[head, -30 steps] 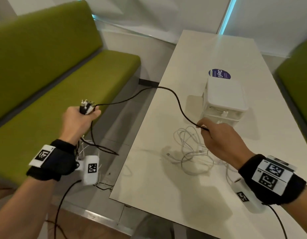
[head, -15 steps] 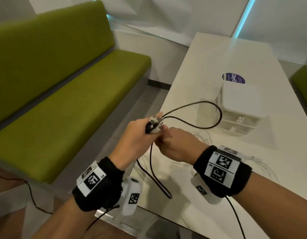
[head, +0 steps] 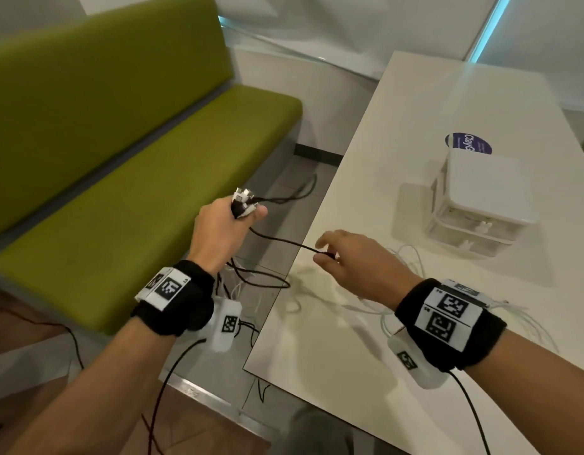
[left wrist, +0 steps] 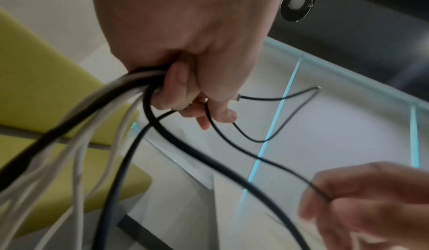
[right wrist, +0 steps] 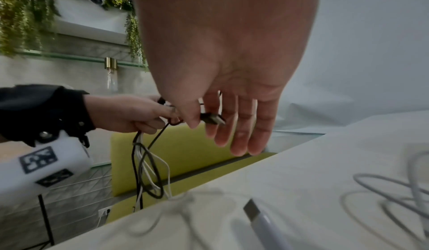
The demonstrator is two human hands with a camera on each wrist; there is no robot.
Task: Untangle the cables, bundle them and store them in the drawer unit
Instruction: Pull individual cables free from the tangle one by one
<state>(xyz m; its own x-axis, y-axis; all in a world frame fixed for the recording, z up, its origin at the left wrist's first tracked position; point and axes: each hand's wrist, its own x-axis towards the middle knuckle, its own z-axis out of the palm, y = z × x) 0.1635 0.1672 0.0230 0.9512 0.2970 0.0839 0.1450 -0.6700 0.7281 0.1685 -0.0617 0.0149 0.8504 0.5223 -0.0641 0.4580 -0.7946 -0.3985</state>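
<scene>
- Black cable [head: 277,239]: stretched between both hands beside the table edge; its plug end is pinched by thumb and forefinger of the right hand [head: 353,264], remaining fingers extended.
- Cable bunch [left wrist: 97,118], black and white: gripped in the fisted left hand [head: 225,231], loops hanging below.
- White cables [head: 412,261]: left loose on the table [head: 399,126].
- Drawer unit [head: 481,205]: seen closed; nothing judged stored yet.

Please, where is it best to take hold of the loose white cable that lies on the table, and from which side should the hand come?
Probably at the white cable's plug: it is the only rigid part, and it lies flat and apart from the loops on the table. Come from above, fingers pinching its two long sides. The right hand, nearest, holds the black cable.
</scene>
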